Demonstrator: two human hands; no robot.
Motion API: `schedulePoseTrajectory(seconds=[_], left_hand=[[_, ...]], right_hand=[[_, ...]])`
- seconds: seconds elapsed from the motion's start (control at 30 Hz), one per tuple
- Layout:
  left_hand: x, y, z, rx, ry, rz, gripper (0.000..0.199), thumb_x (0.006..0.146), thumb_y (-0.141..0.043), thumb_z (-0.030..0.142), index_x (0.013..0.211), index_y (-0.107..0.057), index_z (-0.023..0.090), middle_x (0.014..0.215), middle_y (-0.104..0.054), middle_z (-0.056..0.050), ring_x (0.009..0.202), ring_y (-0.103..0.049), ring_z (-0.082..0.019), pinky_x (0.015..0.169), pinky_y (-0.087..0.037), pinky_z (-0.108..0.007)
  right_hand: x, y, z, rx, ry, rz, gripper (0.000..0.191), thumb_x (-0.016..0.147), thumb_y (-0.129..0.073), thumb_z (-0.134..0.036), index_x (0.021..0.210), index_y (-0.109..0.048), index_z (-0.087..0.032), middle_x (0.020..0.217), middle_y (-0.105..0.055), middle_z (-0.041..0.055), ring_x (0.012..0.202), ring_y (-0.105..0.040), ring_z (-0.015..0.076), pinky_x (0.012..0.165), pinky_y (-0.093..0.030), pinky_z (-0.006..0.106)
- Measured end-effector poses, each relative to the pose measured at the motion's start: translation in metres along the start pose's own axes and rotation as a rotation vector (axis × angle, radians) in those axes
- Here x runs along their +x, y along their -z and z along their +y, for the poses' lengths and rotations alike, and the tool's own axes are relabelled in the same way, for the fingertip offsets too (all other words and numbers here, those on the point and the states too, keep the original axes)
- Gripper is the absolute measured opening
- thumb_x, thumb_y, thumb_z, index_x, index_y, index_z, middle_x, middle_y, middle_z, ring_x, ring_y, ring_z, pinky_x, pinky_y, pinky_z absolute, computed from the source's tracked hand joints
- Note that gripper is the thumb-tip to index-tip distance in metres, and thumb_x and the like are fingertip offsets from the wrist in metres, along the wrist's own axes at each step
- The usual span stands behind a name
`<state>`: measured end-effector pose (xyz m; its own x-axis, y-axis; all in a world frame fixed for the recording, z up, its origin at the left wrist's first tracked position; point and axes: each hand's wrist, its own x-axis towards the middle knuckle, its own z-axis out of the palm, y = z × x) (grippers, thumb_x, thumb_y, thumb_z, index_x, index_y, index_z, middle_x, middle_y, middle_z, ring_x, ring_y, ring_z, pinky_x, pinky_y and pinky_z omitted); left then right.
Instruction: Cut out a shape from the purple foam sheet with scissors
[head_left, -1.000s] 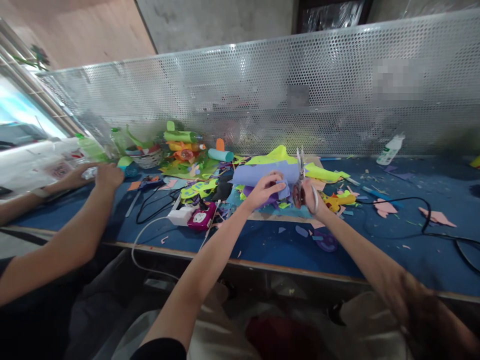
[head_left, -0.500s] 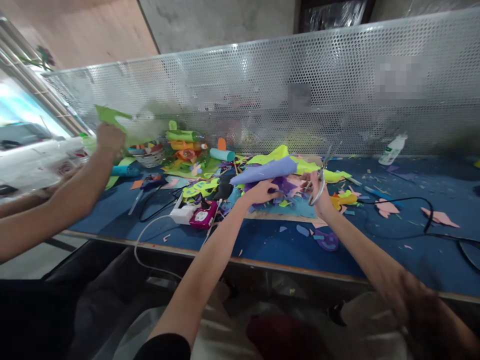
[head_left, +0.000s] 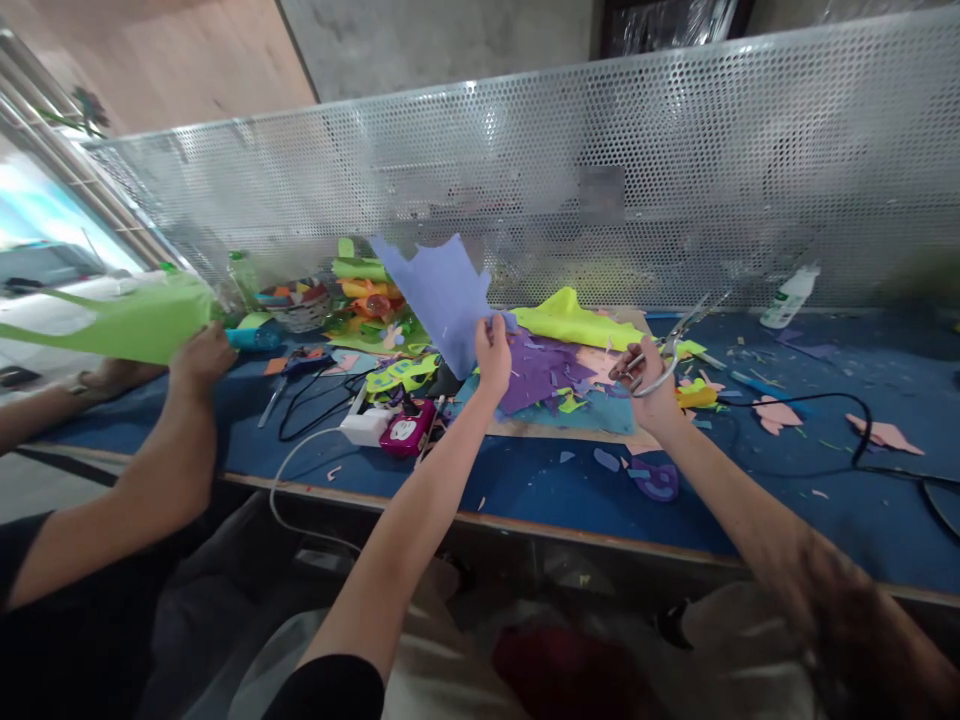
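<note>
My left hand (head_left: 493,352) pinches the lower corner of a light purple foam sheet (head_left: 442,295) and holds it raised above the blue table (head_left: 525,480). My right hand (head_left: 649,385) grips metal scissors (head_left: 671,345) by their handles, blades pointing up and to the right. Between my hands lie a dark purple sheet with scraps (head_left: 540,368) and a yellow-green sheet (head_left: 577,322).
A co-worker's hand (head_left: 199,358) at the left holds a green sheet (head_left: 127,320). A white power strip (head_left: 361,428), a magenta device (head_left: 405,434), cables, a basket (head_left: 296,305), a white bottle (head_left: 787,295) and foam scraps lie about. A perforated metal screen (head_left: 600,160) backs the table.
My left hand has lifted the light purple sheet up and to the left, off the pile. My right hand with the scissors has shifted right. The co-worker has brought a green sheet down.
</note>
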<state>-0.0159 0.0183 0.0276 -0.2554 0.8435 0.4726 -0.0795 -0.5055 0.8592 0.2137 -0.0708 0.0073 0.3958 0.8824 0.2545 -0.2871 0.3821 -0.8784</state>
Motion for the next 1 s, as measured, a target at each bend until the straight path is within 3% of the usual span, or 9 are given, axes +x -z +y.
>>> schedulePoseTrajectory(seconds=[0.1,0.23,0.33,0.47,0.63,0.77,1.0], left_hand=[[-0.019,-0.011,0.013,-0.061,0.001,-0.179,0.049,0.092,-0.054,0.071,0.096,-0.052,0.022,0.078,-0.067,-0.001,0.060,-0.062,-0.012,0.058,-0.047,-0.026],[-0.037,-0.020,0.022,-0.062,0.002,-0.363,0.048,0.090,-0.062,0.065,0.103,-0.055,0.019,0.079,-0.071,-0.002,0.054,-0.064,-0.013,0.052,-0.047,-0.026],[-0.042,-0.021,0.021,-0.067,0.002,-0.454,0.045,0.089,-0.067,0.059,0.105,-0.058,0.018,0.084,-0.073,-0.004,0.062,-0.070,-0.016,0.059,-0.055,-0.028],[-0.045,-0.020,0.018,-0.023,-0.015,-0.563,0.042,0.087,-0.072,0.054,0.106,-0.063,0.018,0.091,-0.074,-0.005,0.077,-0.075,-0.020,0.073,-0.061,-0.032],[-0.050,-0.019,0.018,0.172,-0.071,-0.630,0.039,0.087,-0.071,0.056,0.090,-0.066,0.017,0.074,-0.072,-0.003,0.070,-0.072,-0.020,0.066,-0.057,-0.029],[-0.052,-0.019,0.020,0.206,-0.052,-0.654,0.041,0.083,-0.074,0.056,0.082,-0.064,0.017,0.067,-0.070,-0.002,0.064,-0.070,-0.018,0.062,-0.055,-0.028],[-0.055,-0.019,0.020,0.237,-0.042,-0.772,0.045,0.077,-0.077,0.059,0.082,-0.065,0.017,0.071,-0.071,-0.003,0.067,-0.070,-0.018,0.062,-0.053,-0.027]], right_hand=[[0.000,0.001,0.001,-0.030,0.012,-0.017,0.036,0.084,-0.067,-0.053,0.071,-0.051,-0.023,0.060,-0.049,-0.0046,0.048,-0.051,0.0107,0.049,-0.047,0.027],[-0.003,-0.002,0.001,-0.063,0.042,-0.051,0.031,0.081,-0.072,-0.044,0.070,-0.053,-0.022,0.062,-0.052,-0.0051,0.043,-0.041,0.0066,0.045,-0.042,0.026],[-0.007,-0.006,0.001,-0.120,0.055,-0.082,0.027,0.078,-0.075,-0.042,0.072,-0.060,-0.020,0.060,-0.057,-0.0035,0.041,-0.041,0.0067,0.042,-0.039,0.026],[-0.012,-0.012,-0.001,-0.187,0.080,-0.115,0.027,0.075,-0.077,-0.042,0.082,-0.070,-0.018,0.064,-0.067,0.0002,0.045,-0.050,0.0095,0.046,-0.044,0.027],[-0.014,-0.017,-0.003,-0.234,0.104,-0.137,0.031,0.070,-0.080,-0.044,0.083,-0.072,-0.017,0.067,-0.069,0.0013,0.047,-0.054,0.0108,0.049,-0.049,0.028],[-0.012,-0.016,-0.001,-0.244,0.102,-0.136,0.036,0.065,-0.084,-0.046,0.082,-0.072,-0.017,0.067,-0.069,0.0009,0.047,-0.055,0.0105,0.048,-0.050,0.028],[-0.010,-0.014,0.004,-0.254,0.071,-0.119,0.043,0.059,-0.086,-0.048,0.083,-0.071,-0.015,0.069,-0.069,0.0012,0.046,-0.053,0.0089,0.045,-0.048,0.026]])
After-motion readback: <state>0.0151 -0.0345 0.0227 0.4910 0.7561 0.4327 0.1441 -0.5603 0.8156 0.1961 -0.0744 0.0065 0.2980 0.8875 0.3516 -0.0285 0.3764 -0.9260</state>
